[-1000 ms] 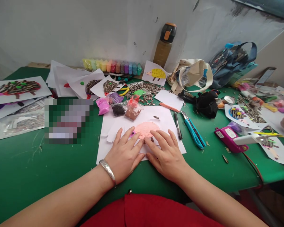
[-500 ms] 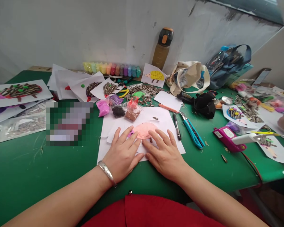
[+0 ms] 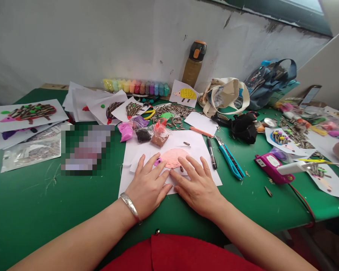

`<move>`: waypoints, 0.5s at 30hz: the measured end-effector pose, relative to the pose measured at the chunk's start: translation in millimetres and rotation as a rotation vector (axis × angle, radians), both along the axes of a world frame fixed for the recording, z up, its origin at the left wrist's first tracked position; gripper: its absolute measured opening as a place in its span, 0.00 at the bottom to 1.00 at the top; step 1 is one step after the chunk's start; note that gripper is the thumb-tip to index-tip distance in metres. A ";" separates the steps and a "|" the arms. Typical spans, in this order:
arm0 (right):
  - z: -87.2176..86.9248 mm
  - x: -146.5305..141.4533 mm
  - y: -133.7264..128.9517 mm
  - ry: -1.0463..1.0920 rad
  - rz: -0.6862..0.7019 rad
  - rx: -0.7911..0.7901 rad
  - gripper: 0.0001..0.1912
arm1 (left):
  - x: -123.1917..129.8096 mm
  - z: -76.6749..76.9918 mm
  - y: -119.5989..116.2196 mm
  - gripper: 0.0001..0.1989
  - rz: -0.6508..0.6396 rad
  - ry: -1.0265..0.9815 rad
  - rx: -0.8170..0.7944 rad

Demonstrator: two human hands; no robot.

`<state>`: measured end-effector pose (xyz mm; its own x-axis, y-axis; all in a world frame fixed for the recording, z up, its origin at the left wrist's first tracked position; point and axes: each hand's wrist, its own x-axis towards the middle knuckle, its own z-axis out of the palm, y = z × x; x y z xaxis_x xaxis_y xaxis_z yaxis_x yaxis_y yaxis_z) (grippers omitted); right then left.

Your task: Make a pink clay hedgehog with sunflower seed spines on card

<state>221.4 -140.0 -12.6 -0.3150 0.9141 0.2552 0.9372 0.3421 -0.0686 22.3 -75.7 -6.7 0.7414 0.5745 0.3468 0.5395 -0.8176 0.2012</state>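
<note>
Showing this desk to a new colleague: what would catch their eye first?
The left hand and right hand lie flat at a pink clay disc on white paper, front and centre. A rainbow row of clay pots stands at the back; a seed-covered hedgehog picture lies far left.

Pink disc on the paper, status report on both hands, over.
Left grip open, flat on the white paper, beside the pink clay disc. Right grip open, fingers over the disc's edge. Dark seed by the disc.

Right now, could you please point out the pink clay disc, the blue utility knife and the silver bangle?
Pink clay disc [image 3: 173, 157], head view, its centre.
Blue utility knife [image 3: 229, 161], head view, its handle.
Silver bangle [image 3: 130, 207], head view, its band.
</note>
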 end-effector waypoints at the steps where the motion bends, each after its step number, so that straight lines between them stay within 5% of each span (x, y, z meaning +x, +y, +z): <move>1: 0.2 0.0 0.0 0.003 0.006 -0.001 0.20 | 0.0 -0.3 -0.2 0.14 0.001 -0.001 0.001; 15: -1.0 2.6 -0.5 0.051 -0.011 0.021 0.23 | 1.0 -1.2 -1.1 0.18 0.020 0.023 -0.012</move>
